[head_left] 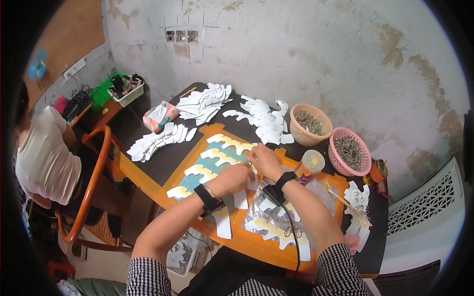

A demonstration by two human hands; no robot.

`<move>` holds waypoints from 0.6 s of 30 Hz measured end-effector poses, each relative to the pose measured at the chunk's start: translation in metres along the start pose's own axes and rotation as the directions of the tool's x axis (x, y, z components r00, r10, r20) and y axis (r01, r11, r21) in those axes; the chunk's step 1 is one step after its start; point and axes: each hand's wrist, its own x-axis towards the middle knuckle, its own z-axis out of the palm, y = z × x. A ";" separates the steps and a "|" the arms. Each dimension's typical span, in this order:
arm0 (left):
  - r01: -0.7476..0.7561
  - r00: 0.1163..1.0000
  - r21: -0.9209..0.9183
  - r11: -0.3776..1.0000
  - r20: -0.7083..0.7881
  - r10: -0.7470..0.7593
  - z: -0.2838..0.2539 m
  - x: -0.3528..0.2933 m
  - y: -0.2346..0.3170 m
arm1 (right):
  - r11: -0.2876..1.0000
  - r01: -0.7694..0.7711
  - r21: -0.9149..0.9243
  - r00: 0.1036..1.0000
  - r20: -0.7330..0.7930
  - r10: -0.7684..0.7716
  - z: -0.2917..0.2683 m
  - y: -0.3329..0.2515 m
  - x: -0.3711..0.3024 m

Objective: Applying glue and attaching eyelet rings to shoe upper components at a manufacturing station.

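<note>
My left hand and my right hand come together over a teal mat on the table. The fingers of both are bent and closed at the far edge of a white cut-out piece. A small shiny bit shows between them, too small to name. On the mat lie several curved white cut-out pieces with notched edges and yellowish glue-like smears. More such pieces rest on a clear plastic sheet beneath my right forearm. Each wrist wears a black band with a small box; a cable hangs from the right one.
Stacks of white cut-outs stand at the back beside a tissue pack. A beige bowl and a pink basket hold small metal parts. Nearer are a jar and a brush. A person sits at left, by a chair.
</note>
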 end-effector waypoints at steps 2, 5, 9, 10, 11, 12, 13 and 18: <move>-0.056 0.997 -0.010 0.998 -0.047 0.056 0.000 0.003 -0.005 | 1.000 -0.019 -0.012 1.000 0.025 0.019 -0.002 -0.002 -0.001; 0.254 0.955 -0.728 0.637 0.084 -0.285 -0.022 0.009 0.000 | 0.999 -0.040 -0.008 0.999 0.008 0.040 -0.002 0.002 0.001; 0.207 0.930 -0.905 0.372 0.064 -0.363 -0.040 -0.004 -0.003 | 0.999 -0.034 0.009 0.999 -0.002 0.034 0.003 0.004 0.005; 0.208 0.930 -0.905 0.372 0.065 -0.361 -0.043 -0.008 -0.002 | 0.999 -0.035 0.008 0.999 -0.002 0.035 0.004 0.006 0.005; 0.207 0.931 -0.920 0.332 0.081 -0.356 -0.046 -0.011 -0.003 | 1.000 -0.024 -0.017 1.000 -0.005 0.024 0.004 0.008 0.005; 0.205 0.930 -0.934 0.292 0.093 -0.356 -0.049 -0.016 -0.004 | 0.999 -0.006 -0.039 1.000 -0.006 0.006 0.002 0.006 0.006; 0.202 0.929 -0.939 0.278 0.094 -0.357 -0.049 -0.021 -0.004 | 0.999 -0.002 -0.038 1.000 -0.003 0.001 0.000 0.004 0.006; 0.200 0.934 -0.974 0.106 0.157 -0.321 -0.053 -0.041 0.004 | 0.976 -0.215 -0.020 0.966 0.140 0.216 -0.022 -0.016 0.008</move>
